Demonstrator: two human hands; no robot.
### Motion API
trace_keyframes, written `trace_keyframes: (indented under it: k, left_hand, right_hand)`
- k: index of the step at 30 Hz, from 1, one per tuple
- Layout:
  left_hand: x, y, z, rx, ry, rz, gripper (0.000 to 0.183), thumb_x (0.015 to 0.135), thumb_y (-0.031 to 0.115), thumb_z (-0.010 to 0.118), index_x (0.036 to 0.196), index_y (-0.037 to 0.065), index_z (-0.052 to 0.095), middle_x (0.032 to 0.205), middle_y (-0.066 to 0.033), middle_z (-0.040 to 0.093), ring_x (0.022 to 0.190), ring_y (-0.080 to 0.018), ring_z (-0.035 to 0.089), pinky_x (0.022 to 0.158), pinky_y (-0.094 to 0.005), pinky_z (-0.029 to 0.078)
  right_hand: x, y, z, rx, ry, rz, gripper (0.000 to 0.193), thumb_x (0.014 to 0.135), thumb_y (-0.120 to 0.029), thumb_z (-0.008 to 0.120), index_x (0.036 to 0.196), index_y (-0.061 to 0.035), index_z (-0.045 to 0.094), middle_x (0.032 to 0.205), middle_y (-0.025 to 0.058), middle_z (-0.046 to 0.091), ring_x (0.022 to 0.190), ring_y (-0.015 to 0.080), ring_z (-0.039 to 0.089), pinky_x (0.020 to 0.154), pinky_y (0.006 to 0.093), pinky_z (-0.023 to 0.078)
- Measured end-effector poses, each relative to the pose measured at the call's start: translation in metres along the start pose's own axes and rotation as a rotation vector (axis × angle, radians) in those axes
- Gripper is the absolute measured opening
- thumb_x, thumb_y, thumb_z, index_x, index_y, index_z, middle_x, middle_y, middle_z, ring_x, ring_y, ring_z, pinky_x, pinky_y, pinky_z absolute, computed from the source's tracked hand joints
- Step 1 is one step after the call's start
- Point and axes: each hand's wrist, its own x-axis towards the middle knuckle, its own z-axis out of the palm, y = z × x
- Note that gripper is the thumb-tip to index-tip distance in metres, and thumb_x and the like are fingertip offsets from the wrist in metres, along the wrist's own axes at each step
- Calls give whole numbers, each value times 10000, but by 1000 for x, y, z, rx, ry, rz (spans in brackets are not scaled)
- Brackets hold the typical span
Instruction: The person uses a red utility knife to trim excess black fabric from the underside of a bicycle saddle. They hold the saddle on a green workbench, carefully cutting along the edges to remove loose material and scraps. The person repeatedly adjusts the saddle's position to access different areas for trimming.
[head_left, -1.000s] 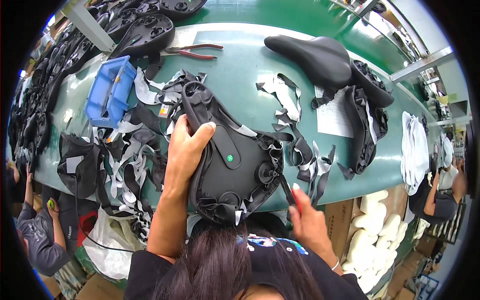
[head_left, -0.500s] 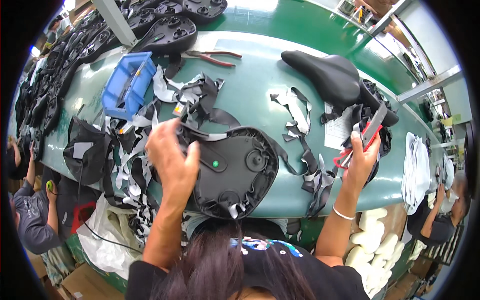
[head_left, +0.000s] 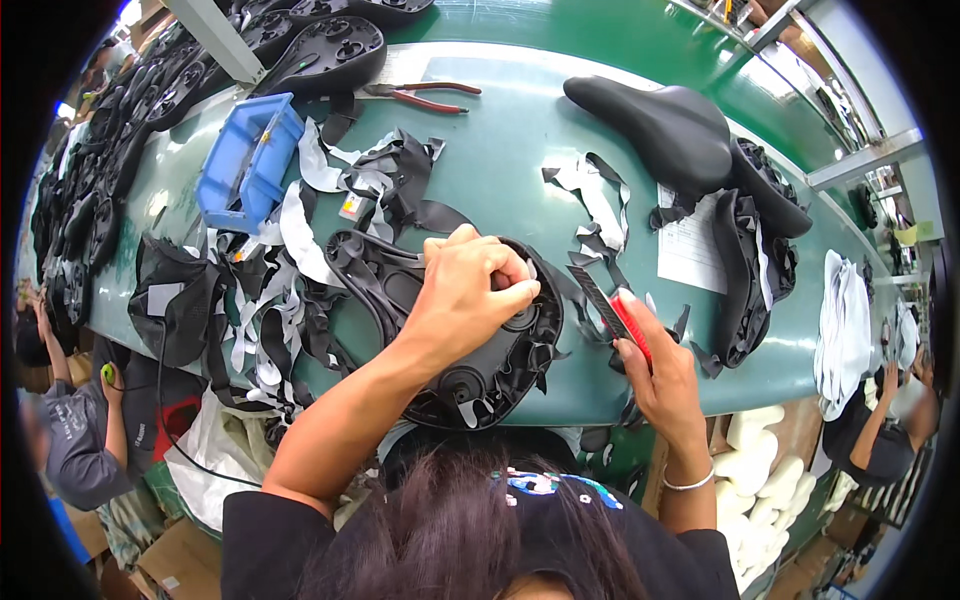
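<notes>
A black bicycle saddle (head_left: 400,285) lies upside down before me, its hollow underside up and loose black cover material round its rim. Over its far right part is my left hand (head_left: 465,290), fingers curled and thumb pressed in near the rim; whatever they pinch is hidden. My right hand (head_left: 660,380) grips a red-handled utility knife (head_left: 630,325), its long dark blade pointing up and left, just right of the saddle. Black and white trimmed strips (head_left: 600,215) lie beyond the knife.
More scraps (head_left: 265,300) and a blue bin (head_left: 250,160) are to the left, with red-handled pliers (head_left: 430,97) behind. Finished-looking saddles (head_left: 660,130) stand at the right over a paper sheet (head_left: 690,250). Many saddles pile up far left. People work on both sides.
My left hand has moved right across the saddle, and its fingers have closed. My right hand has brought the knife down and left toward the saddle, blade now tilted left.
</notes>
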Motion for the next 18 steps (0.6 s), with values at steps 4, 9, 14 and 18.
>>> trace_keyframes:
  k: [4,9,14,18]
  left_hand:
    - [-4,-5,-7,-158,-16,72,147,726,184,737,691,59,668,735,-6,657,800,-150,563,799,-316,396]
    - [-6,-6,-8,-220,31,23,113,755,137,716,730,45,656,732,-28,625,753,-128,552,718,-283,424]
    - [-2,-6,-14,-648,-69,-98,140,845,142,664,844,12,613,785,6,575,769,-70,510,714,-227,411]
    - [26,-2,-9,-455,-109,217,176,932,164,578,847,17,533,794,-5,554,719,-63,518,687,-220,418]
  right_hand:
    - [20,-13,-1,-140,-184,-51,541,831,-49,611,1344,-165,487,783,96,598,579,294,580,519,378,466]
    - [1,-39,13,-389,-278,63,610,842,-59,549,1418,-185,394,691,119,507,502,299,545,457,418,434]
    - [-20,-51,22,-317,-190,199,602,855,-85,577,1420,-172,391,670,123,544,478,310,550,461,439,436]
    - [23,-34,26,-250,-103,100,569,885,-88,555,1420,-173,383,705,134,567,521,330,555,489,446,421]
